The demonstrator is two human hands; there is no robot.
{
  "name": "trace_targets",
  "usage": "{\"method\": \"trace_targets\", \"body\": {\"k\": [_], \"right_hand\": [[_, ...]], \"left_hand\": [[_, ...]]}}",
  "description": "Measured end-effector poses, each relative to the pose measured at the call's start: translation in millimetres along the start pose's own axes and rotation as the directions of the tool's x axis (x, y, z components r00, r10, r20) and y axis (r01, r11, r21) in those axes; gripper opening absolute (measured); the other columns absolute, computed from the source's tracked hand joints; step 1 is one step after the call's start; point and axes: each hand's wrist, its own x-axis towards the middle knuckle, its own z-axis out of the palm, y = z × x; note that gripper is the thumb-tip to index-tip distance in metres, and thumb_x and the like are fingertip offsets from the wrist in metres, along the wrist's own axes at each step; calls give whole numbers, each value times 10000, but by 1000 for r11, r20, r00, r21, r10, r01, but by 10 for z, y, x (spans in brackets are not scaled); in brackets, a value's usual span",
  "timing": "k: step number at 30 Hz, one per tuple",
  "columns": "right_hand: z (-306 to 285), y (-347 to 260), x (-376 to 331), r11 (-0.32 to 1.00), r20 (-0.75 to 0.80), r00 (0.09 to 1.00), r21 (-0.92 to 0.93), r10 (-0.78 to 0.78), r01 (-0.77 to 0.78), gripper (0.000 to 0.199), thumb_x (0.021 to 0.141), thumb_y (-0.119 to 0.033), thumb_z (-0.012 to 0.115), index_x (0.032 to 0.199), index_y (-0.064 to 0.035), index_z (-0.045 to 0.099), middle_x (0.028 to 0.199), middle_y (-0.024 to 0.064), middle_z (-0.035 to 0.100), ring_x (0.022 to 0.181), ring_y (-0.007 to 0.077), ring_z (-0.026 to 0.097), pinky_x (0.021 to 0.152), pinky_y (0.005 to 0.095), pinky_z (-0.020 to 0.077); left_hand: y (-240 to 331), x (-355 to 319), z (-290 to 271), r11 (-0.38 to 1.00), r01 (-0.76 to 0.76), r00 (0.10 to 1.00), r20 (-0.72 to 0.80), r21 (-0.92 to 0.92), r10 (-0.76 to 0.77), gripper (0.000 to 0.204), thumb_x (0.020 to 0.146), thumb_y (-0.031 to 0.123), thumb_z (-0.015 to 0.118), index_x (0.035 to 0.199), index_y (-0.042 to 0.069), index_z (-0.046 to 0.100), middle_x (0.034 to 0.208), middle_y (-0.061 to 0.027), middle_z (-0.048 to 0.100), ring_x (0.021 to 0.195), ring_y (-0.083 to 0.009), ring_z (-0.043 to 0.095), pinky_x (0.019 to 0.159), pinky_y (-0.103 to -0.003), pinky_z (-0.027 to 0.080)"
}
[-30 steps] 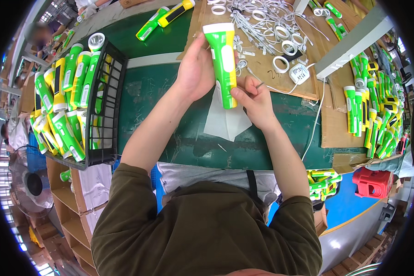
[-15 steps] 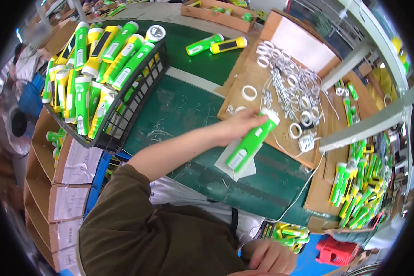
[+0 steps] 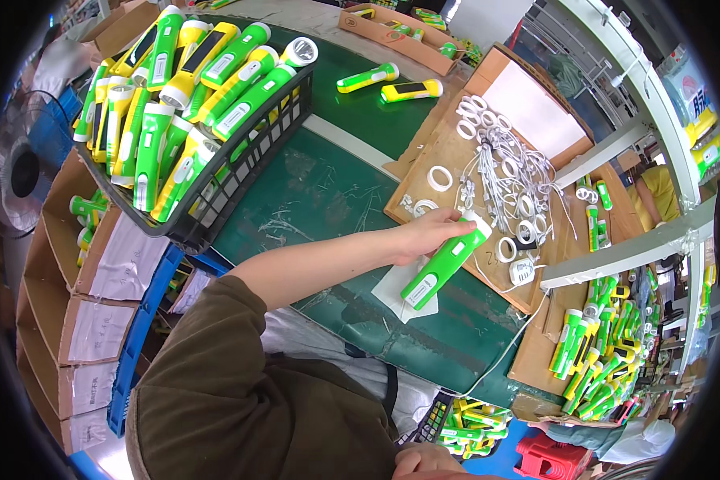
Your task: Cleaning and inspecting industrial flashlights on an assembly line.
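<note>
My left hand (image 3: 428,236) is closed around the lamp end of a green flashlight (image 3: 442,268) with a white head. The flashlight is held tilted over a white sheet (image 3: 404,296) on the green workbench. My right hand (image 3: 426,462) shows only partly at the lower edge, close to my body; its fingers are mostly cut off. Just beyond the held flashlight, white rings (image 3: 440,178) and a heap of white cords (image 3: 496,172) lie on an open cardboard piece (image 3: 412,172).
A black basket (image 3: 216,216) heaped with green and yellow flashlights stands at the left. Two flashlights (image 3: 368,78) lie at the far side of the bench. More flashlights (image 3: 608,344) are piled at the right, beyond a grey metal frame (image 3: 632,244). A red plastic stool (image 3: 548,458) stands below.
The view has shifted a little. My left hand still holds the flashlight over the white sheet. My right hand has moved lower and is now mostly out of the picture.
</note>
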Motion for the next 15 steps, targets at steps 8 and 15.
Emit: {"method": "trace_targets", "body": {"k": [8,15], "right_hand": [[-78,16,127,995,-70,997,-101,-25,18,275,993,-233,376,772,-94,465,836,166,604,846,371,632,776,545,477],[-106,12,248,975,-139,989,-218,-58,26,276,989,-234,380,767,-93,461,845,171,601,874,379,628,795,559,469]], "left_hand": [[7,-50,-45,998,-4,1000,-9,-59,4,572,923,420,554,1306,23,402,1001,-50,580,803,-113,570,653,-291,465],[47,-86,6,997,17,999,36,-69,-15,517,929,439,532,1251,44,447,1022,-36,556,847,-110,538,693,-291,444]]}}
